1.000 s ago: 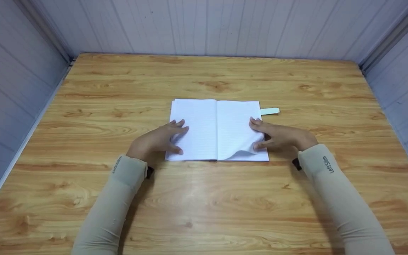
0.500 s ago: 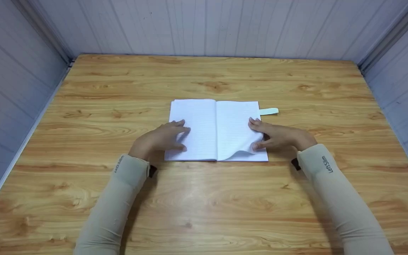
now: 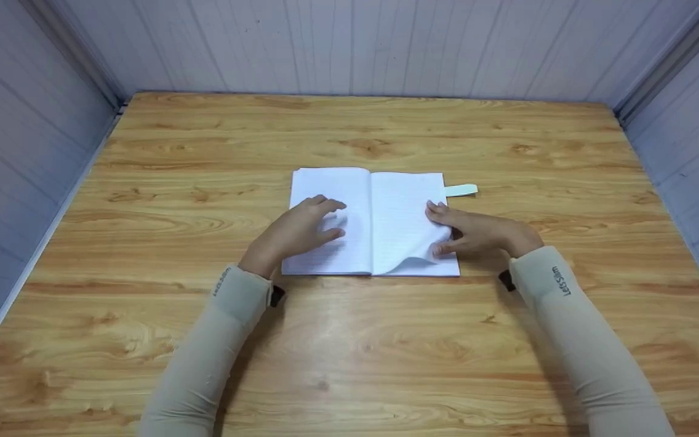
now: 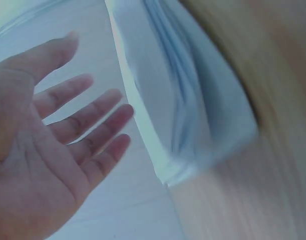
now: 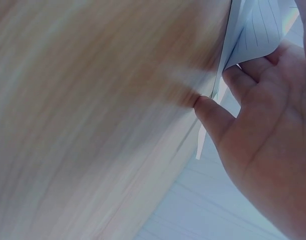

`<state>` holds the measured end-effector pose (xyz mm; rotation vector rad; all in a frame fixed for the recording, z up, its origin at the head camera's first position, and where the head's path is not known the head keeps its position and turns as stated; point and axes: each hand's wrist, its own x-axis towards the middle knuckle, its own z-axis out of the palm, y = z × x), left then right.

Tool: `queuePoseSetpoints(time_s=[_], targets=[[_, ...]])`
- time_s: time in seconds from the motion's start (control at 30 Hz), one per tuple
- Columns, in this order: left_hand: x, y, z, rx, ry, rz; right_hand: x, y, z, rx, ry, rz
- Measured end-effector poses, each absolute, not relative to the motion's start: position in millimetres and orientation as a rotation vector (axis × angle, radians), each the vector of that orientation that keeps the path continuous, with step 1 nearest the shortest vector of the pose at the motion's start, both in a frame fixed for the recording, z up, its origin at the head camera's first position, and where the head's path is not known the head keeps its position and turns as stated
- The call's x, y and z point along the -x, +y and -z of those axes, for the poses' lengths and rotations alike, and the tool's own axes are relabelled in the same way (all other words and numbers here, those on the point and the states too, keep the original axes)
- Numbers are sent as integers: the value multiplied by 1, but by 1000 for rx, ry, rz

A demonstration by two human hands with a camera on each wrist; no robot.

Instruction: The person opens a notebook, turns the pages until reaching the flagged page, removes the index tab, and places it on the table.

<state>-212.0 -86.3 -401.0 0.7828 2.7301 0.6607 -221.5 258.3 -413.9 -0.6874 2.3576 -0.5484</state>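
An open notebook (image 3: pixel 340 182) with white lined pages lies in the middle of the table. My left hand (image 3: pixel 295 230) hovers over its left page, fingers spread and slightly bent, holding nothing; in the left wrist view the same hand (image 4: pixel 67 135) shows its palm beside the page stack. At the other side my right hand (image 3: pixel 474 230) holds a right-hand page (image 3: pixel 401 230) near its outer edge, and the lower corner curls up off the sheets below. From the right wrist, the page's lined underside (image 5: pixel 258 30) bends up by the fingers (image 5: pixel 240 85).
A pale strip (image 3: pixel 462 190) sticks out from the notebook's right edge. The wood-grain table (image 3: pixel 349 352) extends around it. Panelled walls (image 3: pixel 349 48) close off the back and both sides.
My left hand has lifted off the left page and shifted inward, toward the notebook's spine. The right hand and the curled page have stayed in place.
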Motion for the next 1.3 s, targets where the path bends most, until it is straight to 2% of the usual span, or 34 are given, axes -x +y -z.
queuePoseSetpoints(time_s=[0.47, 1.3], targets=[[199, -32, 401, -1069, 2672, -907, 223, 259, 416, 699, 2343, 594], [192, 16, 408, -1216, 2505, -810, 224, 258, 416, 762, 2361, 598]])
